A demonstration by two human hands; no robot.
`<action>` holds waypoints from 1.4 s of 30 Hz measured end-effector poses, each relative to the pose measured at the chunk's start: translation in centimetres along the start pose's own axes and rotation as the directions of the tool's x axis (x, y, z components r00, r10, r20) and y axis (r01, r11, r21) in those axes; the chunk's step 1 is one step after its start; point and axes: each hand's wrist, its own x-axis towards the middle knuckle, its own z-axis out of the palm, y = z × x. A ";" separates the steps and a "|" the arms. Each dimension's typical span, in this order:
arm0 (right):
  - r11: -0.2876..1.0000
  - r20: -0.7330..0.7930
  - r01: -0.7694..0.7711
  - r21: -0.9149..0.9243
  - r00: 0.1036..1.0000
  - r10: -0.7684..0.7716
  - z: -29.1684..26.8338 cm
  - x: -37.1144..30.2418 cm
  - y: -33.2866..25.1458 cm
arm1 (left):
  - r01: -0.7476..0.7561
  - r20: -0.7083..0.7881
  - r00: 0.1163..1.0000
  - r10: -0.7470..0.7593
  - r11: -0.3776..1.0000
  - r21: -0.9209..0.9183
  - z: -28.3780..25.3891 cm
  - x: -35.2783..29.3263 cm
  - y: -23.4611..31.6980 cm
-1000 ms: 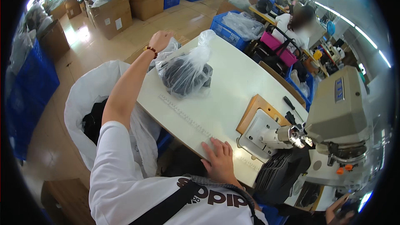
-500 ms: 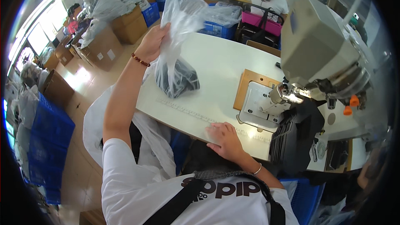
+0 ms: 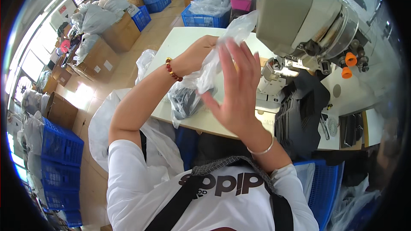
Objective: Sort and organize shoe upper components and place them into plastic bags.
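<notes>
A clear plastic bag point(image 3: 208, 70) with dark contents in its lower end rests on the white tabletop point(image 3: 182, 38). My left hand point(image 3: 200, 52) is closed around the gathered upper part of the bag, and the bag's loose top trails off to the right above it. My right hand point(image 3: 238, 87) is raised beside the bag with fingers spread, slightly blurred. Its thumb lies close to the plastic; whether it touches I cannot tell. What exactly the dark contents are does not show.
A sewing machine point(image 3: 284, 13) stands on the right of the table. Black flat pieces point(image 3: 293, 122) are stacked beside it. White sheeting point(image 3: 105, 128) hangs at the table's left. Blue crates point(image 3: 62, 141) and cardboard boxes point(image 3: 92, 60) stand along the floor at left.
My left hand has moved right and slightly down with the bag's upper part. My right hand has lifted off the ruler on the table up to the bag, fingers spread.
</notes>
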 end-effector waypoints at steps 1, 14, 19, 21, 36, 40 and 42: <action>1.000 0.004 -0.007 -0.005 1.000 0.007 0.0 0.1 0.8 | 0.002 0.005 1.000 -0.002 1.000 -0.008 0.5 0.4 0.7; 0.987 -0.038 -0.026 0.160 0.999 0.033 -4.1 -3.2 2.8 | 0.468 -0.162 0.883 -0.440 0.850 0.241 -3.5 -14.7 -7.1; 0.942 0.115 -0.167 0.290 0.984 0.139 -4.4 -2.1 1.0 | 0.444 -0.257 0.891 -0.374 0.837 0.320 3.3 -18.7 -5.5; 0.958 0.139 0.110 0.264 0.979 -0.150 -4.8 -1.4 0.1 | 0.392 -0.349 0.900 -0.260 0.831 0.393 5.7 -20.7 -8.7; 0.582 0.088 -0.301 0.756 0.927 0.365 2.2 3.7 4.1 | 0.227 -0.584 0.678 -0.447 0.883 -0.411 0.7 -18.4 -6.2; 0.794 0.123 -0.371 0.481 0.926 0.358 7.0 1.6 7.7 | -0.008 -0.475 0.838 -0.270 0.864 -0.504 -3.5 -11.5 -0.9; 0.895 0.345 -0.420 0.150 0.871 0.350 8.4 -0.2 8.7 | 0.048 -0.470 0.832 -0.294 0.883 -0.467 -4.0 -8.7 1.2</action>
